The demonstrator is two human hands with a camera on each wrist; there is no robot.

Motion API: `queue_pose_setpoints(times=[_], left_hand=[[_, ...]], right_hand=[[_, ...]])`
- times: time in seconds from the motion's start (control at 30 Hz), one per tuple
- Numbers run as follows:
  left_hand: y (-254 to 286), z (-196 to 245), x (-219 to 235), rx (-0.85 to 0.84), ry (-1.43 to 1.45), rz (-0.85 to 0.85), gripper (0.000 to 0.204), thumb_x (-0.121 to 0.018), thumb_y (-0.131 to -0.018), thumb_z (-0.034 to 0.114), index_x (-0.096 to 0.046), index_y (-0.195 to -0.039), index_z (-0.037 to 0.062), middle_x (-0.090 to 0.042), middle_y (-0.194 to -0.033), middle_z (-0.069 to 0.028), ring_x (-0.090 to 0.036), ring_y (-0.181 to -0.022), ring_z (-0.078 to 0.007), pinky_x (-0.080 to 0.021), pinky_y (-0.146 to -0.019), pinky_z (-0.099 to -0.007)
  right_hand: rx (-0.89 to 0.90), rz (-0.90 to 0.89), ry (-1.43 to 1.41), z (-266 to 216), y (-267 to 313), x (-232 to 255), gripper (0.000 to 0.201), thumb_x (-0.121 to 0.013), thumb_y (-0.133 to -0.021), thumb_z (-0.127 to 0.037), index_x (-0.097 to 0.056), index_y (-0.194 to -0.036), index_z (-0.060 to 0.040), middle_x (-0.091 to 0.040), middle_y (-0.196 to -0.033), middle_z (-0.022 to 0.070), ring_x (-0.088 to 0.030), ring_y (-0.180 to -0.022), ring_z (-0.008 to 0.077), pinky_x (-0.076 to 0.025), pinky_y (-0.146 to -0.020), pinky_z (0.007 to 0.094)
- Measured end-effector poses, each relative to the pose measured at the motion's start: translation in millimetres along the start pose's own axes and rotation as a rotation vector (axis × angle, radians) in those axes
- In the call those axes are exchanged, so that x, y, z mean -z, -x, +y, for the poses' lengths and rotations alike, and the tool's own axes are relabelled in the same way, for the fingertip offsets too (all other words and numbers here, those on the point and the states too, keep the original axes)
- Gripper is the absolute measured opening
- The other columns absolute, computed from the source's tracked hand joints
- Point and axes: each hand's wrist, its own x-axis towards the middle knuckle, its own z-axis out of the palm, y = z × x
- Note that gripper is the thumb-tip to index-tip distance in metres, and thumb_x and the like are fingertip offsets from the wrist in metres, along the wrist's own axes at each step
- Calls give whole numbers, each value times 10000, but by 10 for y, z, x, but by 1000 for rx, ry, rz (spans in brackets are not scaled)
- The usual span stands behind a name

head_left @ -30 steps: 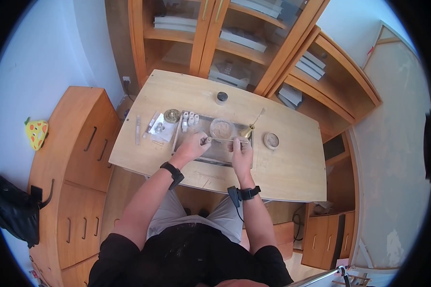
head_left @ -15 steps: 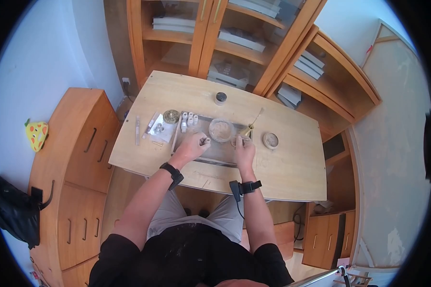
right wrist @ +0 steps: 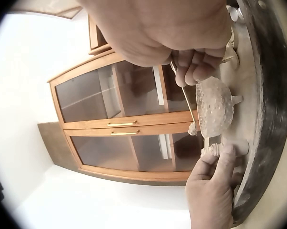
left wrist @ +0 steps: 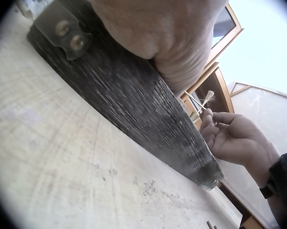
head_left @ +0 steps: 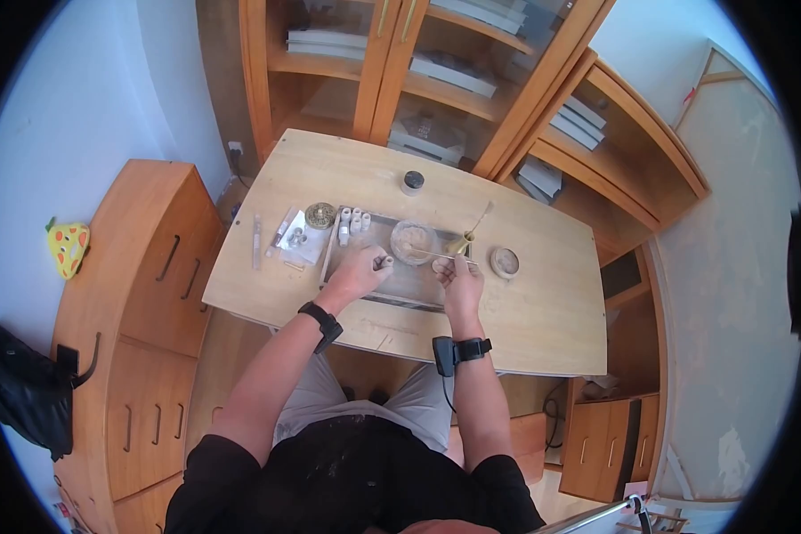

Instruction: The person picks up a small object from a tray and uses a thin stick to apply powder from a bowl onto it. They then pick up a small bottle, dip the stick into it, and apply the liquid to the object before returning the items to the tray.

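Observation:
My left hand point(head_left: 360, 270) grips a small white bottle point(right wrist: 241, 147) with a threaded, uncapped neck, low over the near left part of the dark-edged tray point(left wrist: 124, 95). My right hand point(head_left: 463, 289) pinches a thin scoop point(right wrist: 188, 102). A pale clump of powder point(right wrist: 193, 129) sits on its far tip, beside the rim of a textured glass bowl point(right wrist: 217, 107) in the right wrist view. From the head view, the bowl holds beige powder point(head_left: 413, 238). The scoop's shaft points left, from the right fingers towards the bowl.
Several white bottles point(head_left: 354, 221) stand in the tray's back left corner. A brass pot point(head_left: 460, 243) with a brush stands at its right. On the table lie a round patterned tin point(head_left: 320, 214), white paper point(head_left: 301, 240), a small round container point(head_left: 504, 262) and a dark-lidded jar point(head_left: 412, 182).
My right hand has moved right, away from the left hand, taking the scoop from beside the bottle's mouth to near the bowl. The left hand has stayed in place with the bottle.

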Motion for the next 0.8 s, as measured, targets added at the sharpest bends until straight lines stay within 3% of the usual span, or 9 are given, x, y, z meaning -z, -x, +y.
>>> queue_pose_setpoints(times=[0.13,0.4,0.5,0.7,0.8], left_hand=[[2,23,12,3,-20,-4,221,-728,-885,175,-656,-910,-33,-676,-838,-190,-650,-753,-313,-516,-729,-404],[-12,-12,3,7,-58,-17,249,-754,-874,181,-638,-904,-37,-665,-831,-194,-638,-747,-341,-511,-725,-421],[-19,-64,-32,-30,-68,38,216,-785,-857,158,-689,-911,-29,-682,-763,-142,-627,-671,-206,-521,-671,-352],[-9,-18,-16,-44,-57,45,206,-785,-856,150,-690,-907,-26,-681,-760,-138,-626,-670,-211,-523,-676,-351],[7,20,20,-22,-51,0,243,-763,-871,176,-667,-947,-33,-691,-854,-189,-666,-763,-308,-530,-730,-399]], right_hand=[[68,9,91,-39,97,-98,247,-559,-1063,-193,-674,-973,6,-725,-842,85,-656,-706,130,-522,-633,272],[303,-63,455,-86,234,-243,288,-553,-1070,-208,-673,-938,18,-709,-800,73,-637,-689,116,-520,-648,279],[420,-98,557,-70,261,-270,266,-563,-1074,-210,-668,-975,14,-709,-808,72,-651,-724,118,-537,-682,283],[560,-177,823,-263,475,-399,231,-577,-1066,-194,-675,-1051,15,-743,-871,107,-708,-840,156,-555,-752,325],[628,-176,853,-280,488,-410,218,-585,-1057,-177,-681,-1063,19,-757,-898,135,-729,-858,182,-556,-756,332]])
